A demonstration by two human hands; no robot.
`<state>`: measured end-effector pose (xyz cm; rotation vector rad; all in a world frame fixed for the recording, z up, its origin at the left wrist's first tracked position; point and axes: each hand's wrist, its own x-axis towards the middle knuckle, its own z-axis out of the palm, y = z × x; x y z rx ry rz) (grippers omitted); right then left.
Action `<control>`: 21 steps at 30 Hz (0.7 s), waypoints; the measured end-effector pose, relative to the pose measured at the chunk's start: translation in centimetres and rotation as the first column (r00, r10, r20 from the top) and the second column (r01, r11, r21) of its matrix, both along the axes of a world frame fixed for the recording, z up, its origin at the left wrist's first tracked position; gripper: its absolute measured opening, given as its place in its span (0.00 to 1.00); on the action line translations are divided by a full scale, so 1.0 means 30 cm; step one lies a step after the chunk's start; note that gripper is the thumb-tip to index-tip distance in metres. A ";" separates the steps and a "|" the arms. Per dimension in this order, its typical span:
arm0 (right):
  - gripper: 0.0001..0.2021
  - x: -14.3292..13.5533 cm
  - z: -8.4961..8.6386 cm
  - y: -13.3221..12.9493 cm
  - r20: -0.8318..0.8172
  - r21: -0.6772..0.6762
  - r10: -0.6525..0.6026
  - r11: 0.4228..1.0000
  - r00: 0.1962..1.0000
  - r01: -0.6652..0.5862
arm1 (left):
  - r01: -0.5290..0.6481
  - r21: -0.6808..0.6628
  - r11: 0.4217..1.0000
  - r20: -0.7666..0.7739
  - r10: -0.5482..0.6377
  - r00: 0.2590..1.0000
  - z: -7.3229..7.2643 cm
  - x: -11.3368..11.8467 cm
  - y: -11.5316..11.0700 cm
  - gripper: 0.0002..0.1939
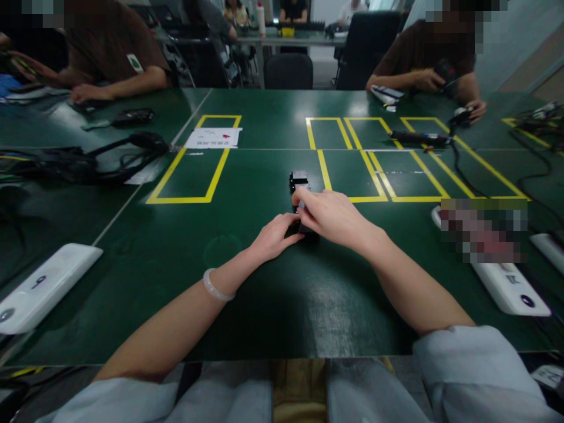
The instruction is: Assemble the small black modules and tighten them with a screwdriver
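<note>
A small black device with a silver, block-like top (299, 176) lies on the green table in front of me. Its near part is mostly covered by my hands, so I cannot tell its exact kind. My left hand (274, 238), a pale bracelet on its wrist, grips the near end from the left between thumb and fingers. From the right, my right hand (332, 216) reaches over the device's middle with fingers curled in a pinch. Whatever those fingertips hold is hidden.
Yellow tape rectangles (209, 197) mark the green table (264, 317). A white card (214, 138) lies on the left one. White numbered cases (48, 288) flank me. Black cables (127, 155) lie left, a black tool (420, 138) right. People sit across the table.
</note>
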<state>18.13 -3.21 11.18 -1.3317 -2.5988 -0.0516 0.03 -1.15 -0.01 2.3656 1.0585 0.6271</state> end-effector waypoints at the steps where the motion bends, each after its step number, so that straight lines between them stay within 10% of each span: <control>1: 0.12 0.000 -0.002 0.002 0.008 0.002 -0.001 1.000 1.000 0.001 | -0.005 0.002 1.000 -0.004 0.005 1.000 0.000 0.000 0.000 0.20; 21: 0.11 -0.008 -0.006 0.005 0.055 0.020 0.014 1.000 0.998 -0.016 | -0.009 -0.018 1.000 -0.001 0.009 1.000 0.001 -0.001 0.000 0.20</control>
